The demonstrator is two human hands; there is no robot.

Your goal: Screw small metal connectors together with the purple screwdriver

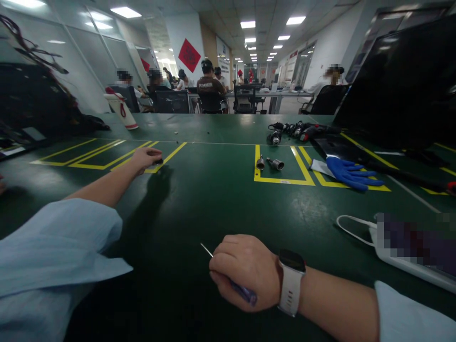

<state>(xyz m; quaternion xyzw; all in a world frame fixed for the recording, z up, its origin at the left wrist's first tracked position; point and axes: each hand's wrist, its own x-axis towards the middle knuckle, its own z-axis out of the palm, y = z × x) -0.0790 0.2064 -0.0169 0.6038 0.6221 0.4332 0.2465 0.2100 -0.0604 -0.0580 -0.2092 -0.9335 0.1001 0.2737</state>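
Observation:
My right hand [245,273] is closed around a screwdriver [245,292] with a purple see-through handle. Its thin metal shaft points up and to the left, out past my fingers. My left hand [147,159] is stretched out over the yellow-taped boxes at the left of the green table [199,199]. Thumb and fingers come together at a small dark piece [158,162], too small to name, just above the tabletop. Two metal sockets [261,163] lie in another taped box, well ahead of my right hand.
A blue glove [351,173] lies right of the sockets, with a corded dark power tool [302,130] behind. A white-edged device [409,263] with a cable lies at right. A white cup [123,111] stands far left. Black screens flank the table, and people sit beyond it.

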